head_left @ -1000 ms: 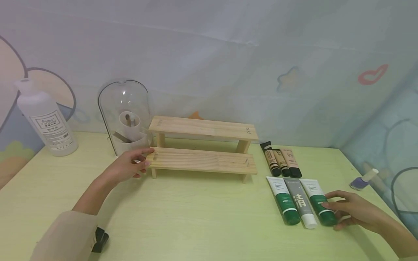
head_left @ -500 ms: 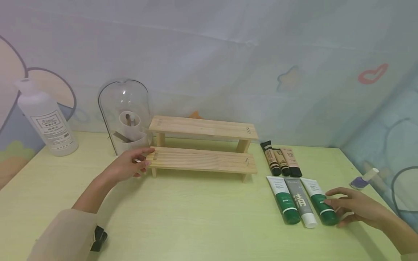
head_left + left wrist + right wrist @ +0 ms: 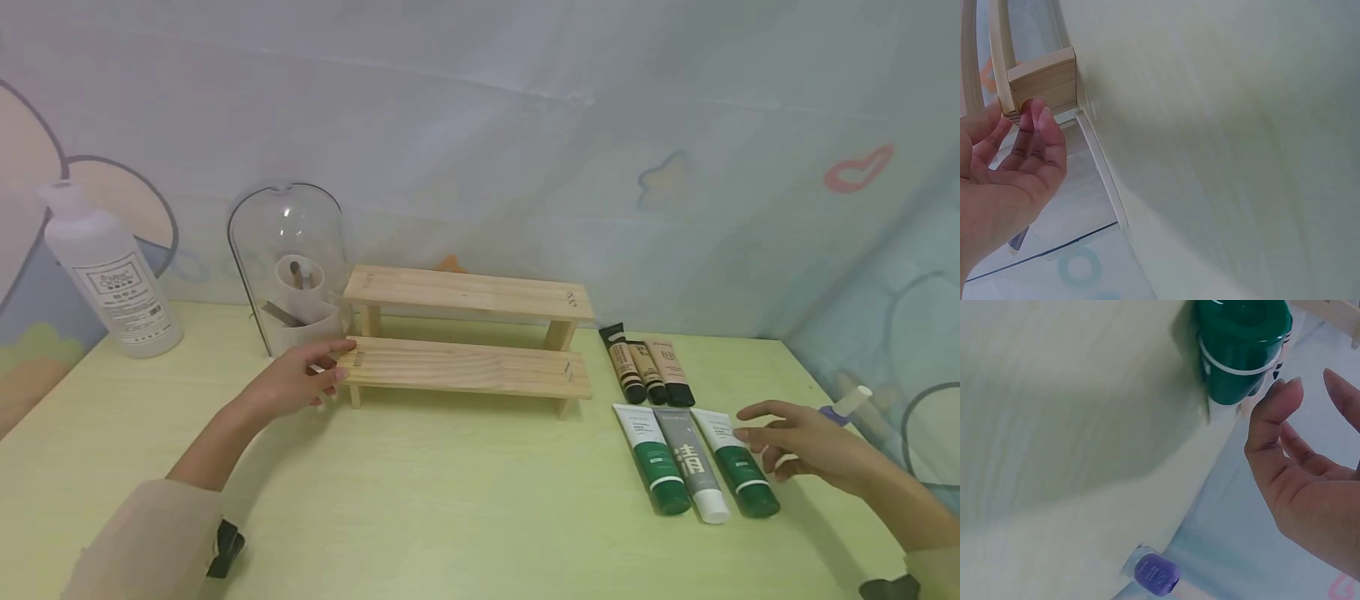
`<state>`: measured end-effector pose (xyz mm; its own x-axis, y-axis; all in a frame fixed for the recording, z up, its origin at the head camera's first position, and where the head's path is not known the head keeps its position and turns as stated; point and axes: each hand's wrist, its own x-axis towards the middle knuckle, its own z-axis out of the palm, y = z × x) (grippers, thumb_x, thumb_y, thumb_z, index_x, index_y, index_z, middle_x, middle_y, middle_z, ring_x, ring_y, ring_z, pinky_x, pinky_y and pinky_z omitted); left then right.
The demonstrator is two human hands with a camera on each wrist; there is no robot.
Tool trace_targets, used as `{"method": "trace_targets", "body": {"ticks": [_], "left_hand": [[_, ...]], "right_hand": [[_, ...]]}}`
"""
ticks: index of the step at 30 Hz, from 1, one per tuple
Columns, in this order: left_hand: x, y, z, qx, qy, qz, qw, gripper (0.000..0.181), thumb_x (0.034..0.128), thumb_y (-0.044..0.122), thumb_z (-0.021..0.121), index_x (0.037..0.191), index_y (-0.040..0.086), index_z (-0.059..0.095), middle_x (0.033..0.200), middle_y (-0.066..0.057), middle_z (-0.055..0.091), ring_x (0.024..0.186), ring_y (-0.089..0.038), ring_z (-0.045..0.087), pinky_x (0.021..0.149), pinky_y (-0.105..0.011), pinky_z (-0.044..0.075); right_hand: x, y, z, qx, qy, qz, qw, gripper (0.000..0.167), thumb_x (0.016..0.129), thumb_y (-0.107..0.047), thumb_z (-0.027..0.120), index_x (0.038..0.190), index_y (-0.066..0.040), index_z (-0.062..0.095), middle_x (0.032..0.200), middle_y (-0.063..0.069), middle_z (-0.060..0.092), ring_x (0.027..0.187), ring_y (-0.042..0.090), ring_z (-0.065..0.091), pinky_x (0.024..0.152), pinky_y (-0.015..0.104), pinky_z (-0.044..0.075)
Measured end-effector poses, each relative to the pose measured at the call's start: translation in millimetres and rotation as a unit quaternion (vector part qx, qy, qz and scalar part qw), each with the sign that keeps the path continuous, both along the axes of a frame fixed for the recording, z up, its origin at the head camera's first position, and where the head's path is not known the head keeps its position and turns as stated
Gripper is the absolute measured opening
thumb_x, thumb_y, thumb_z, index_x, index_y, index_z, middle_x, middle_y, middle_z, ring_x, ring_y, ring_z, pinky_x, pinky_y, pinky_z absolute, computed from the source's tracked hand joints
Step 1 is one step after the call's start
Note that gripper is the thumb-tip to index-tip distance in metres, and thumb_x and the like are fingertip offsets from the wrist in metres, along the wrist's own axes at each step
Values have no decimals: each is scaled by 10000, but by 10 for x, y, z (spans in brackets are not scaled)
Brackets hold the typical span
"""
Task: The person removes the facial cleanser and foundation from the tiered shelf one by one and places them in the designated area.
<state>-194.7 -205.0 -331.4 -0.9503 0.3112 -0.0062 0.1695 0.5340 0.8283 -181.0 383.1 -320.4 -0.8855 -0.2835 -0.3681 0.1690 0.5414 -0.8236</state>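
My left hand (image 3: 296,383) grips the left end of the lower plank of a two-step wooden display stand (image 3: 465,367). In the left wrist view its thumb and fingers close about the plank's corner (image 3: 1002,75). Over at the right, my right hand (image 3: 817,446) hovers beside and above a white-and-green squeeze tube (image 3: 742,475), fingers loosely bent, holding nothing. That tube lies in a row with a grey tube (image 3: 692,467) and another white-and-green tube (image 3: 654,462). From the right wrist, a gap shows between the fingers and the tube's green cap (image 3: 1241,337).
Behind the row lie several smaller cosmetic tubes (image 3: 648,367). A purple nail polish bottle (image 3: 1157,574) stands near the right edge, partly behind my right hand in the head view. A clear dome organizer (image 3: 288,225) and a white bottle (image 3: 116,283) stand at the back left.
My right hand has moved off the right-hand green tube's lower part, rising and shifting away from me. That tube's cap end has slid slightly right. My left hand stays at the stand.
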Motion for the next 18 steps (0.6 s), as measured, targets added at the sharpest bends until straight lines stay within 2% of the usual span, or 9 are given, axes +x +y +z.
{"method": "trace_targets", "body": {"ticks": [6,10,14,18], "left_hand": [[9,2,22,-210,215,10,9995,442,934,78,507,1340,-52,389,1052,-225,513,831,-293,574,651,-361,491],[14,-5,52,-617,439,28,9971,434,925,113,531,1317,-44,430,1106,-239,522,901,-327,569,692,-390,487],[3,-5,133,-1018,586,26,9931,443,926,160,541,1312,-32,442,1103,-231,550,922,-337,569,715,-419,478],[-11,22,268,-1253,647,62,9900,456,927,167,535,1321,-35,427,1090,-232,570,918,-342,577,692,-412,484]], "right_hand": [[-84,-170,92,-12,268,163,9995,525,941,-186,520,1284,132,282,845,108,531,661,201,566,608,369,509],[-139,-361,156,181,490,153,9985,562,927,-209,545,1305,115,286,896,157,536,695,216,572,643,364,514],[-198,-577,227,480,921,302,9941,564,919,-224,558,1300,114,315,957,205,547,767,267,578,680,354,519],[-262,-796,299,805,1422,396,9858,541,924,-258,551,1291,89,357,1066,242,543,867,309,573,717,363,515]]}}
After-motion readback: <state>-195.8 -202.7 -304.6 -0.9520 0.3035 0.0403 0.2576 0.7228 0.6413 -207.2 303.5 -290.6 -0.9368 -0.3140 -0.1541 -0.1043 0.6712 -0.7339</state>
